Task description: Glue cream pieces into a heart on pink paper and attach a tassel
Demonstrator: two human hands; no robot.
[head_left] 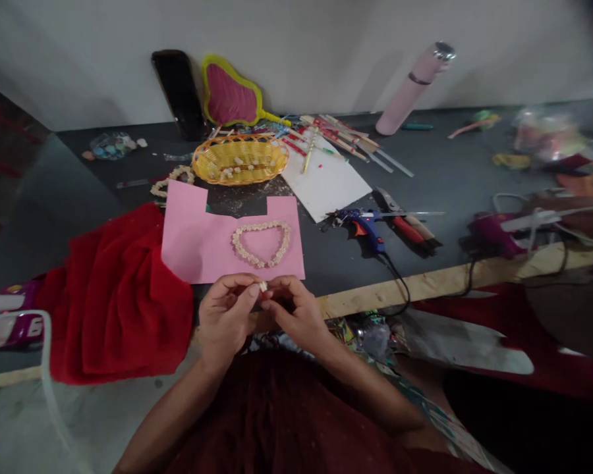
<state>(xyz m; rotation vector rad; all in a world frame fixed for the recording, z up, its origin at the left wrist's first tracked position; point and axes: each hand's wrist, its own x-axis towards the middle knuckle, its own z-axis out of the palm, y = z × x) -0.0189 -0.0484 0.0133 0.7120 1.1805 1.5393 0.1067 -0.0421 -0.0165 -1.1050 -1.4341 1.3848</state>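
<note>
At the table's front edge, my left hand [230, 311] and my right hand [295, 312] meet with fingertips pinched on a small cream piece [263, 286], maybe a little flower. Just beyond them a pink sheet of card [192, 240] with a notched far edge lies flat. On its right part rests a heart-shaped outline of cream flower-like pieces [240, 253]. Behind the card, a yellow woven basket [205, 172] holds a few similar pieces. Another cream ring [180, 172] lies to the left of the basket, partly behind the card.
Right of the card are a blue glue gun [370, 230] and red-handled pliers [406, 230]. White paper [326, 191], several sticks [346, 138], a yellow-rimmed pink paddle [232, 95], a phone [180, 92] and a pink bottle [410, 92] stand or lie behind. Red cloth [123, 303] covers the left.
</note>
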